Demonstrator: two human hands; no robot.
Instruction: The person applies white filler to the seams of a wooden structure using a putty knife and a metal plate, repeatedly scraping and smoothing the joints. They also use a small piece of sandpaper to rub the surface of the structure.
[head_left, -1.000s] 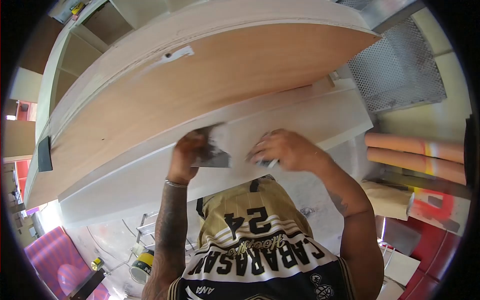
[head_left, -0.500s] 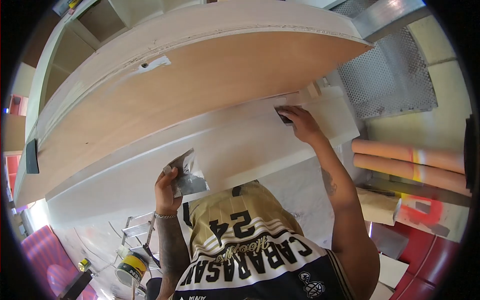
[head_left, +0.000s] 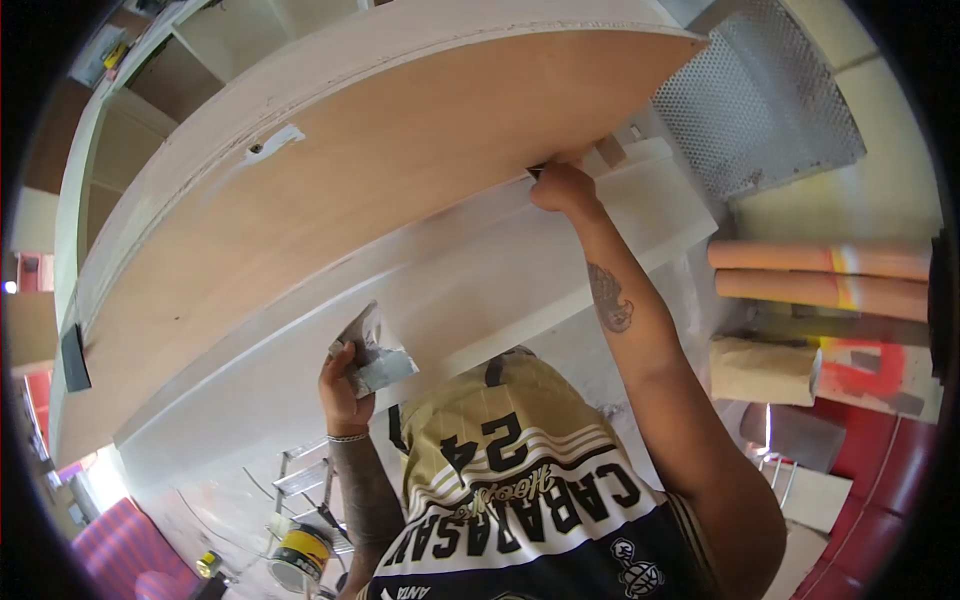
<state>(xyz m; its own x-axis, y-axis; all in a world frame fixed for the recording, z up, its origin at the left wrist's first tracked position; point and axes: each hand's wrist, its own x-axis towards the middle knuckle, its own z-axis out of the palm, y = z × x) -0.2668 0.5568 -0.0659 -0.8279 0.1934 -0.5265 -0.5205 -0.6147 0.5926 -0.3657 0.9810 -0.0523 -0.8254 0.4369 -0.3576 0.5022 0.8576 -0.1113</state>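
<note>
right hand (head_left: 562, 187) moved up to brown panel (head_left: 400, 170) edge, grip closed on small dark tool | left hand (head_left: 345, 385) unchanged, grip holding putty blade (head_left: 375, 352)

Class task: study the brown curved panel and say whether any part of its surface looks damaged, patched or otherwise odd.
One spot stands out: a white smear of filler near the upper edge of the brown panel, with a small dark hole beside it. It breaks the even wood colour, like a patched defect. Nothing else looks spilled or askew.
</note>
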